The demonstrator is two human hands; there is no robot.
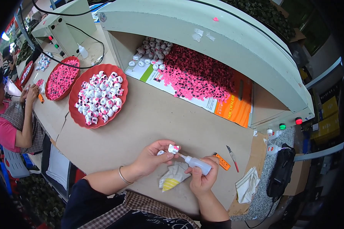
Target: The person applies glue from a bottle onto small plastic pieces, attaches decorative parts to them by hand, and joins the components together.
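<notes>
My left hand [153, 157] pinches a small white animal-head piece [173, 149] with a pink patch between thumb and fingers. A second small white piece [161, 152] sits against the fingers of that same hand. In my right hand [205, 176] is a translucent squeeze bottle [199, 165], tilted so that its thin nozzle points up and left at the held piece. The nozzle tip is at the piece's lower edge; whether it touches I cannot tell. Below the two hands lies a crumpled pale cloth [172, 179] with yellow stripes.
Left of centre stands a red scalloped bowl [77, 119] of similar white-and-pink pieces. Pink cutouts [197, 72] and plain white pieces [151, 49] lie under the pale hood [202, 28]. An orange lighter [222, 162], a craft knife [232, 158] and a white cloth [247, 185] are at right. A co-worker [17, 126] sits left.
</notes>
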